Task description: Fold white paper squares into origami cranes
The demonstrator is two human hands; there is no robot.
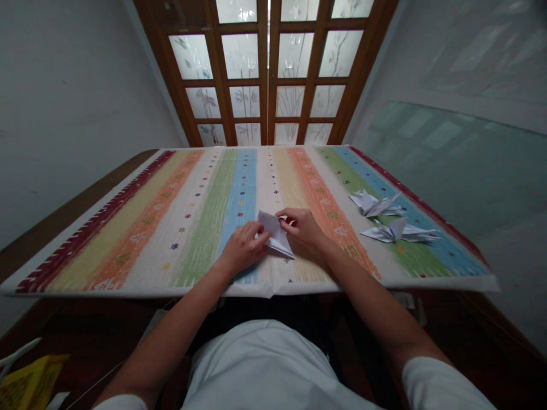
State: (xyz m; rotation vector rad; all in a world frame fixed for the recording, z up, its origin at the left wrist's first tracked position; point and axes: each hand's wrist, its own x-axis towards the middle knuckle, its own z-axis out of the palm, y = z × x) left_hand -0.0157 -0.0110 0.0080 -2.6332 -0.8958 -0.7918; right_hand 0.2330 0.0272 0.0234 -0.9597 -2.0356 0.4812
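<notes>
A piece of folded white paper [277,233] stands tilted near the front edge of the table, between my hands. My left hand [244,246] grips its left side, with the thumb laid across the paper. At its upper right edge, my right hand [301,225] pinches the paper between thumb and fingertips. Off to the right lie two folded paper cranes, one farther back [374,203] and one closer [397,231], both apart from my hands.
A striped, colourful tablecloth [205,228] covers the table. Beyond its far edge stand wooden doors with glass panes [268,85]. A glass panel [448,154] leans along the right wall. A yellow packet [32,381] lies low at the left.
</notes>
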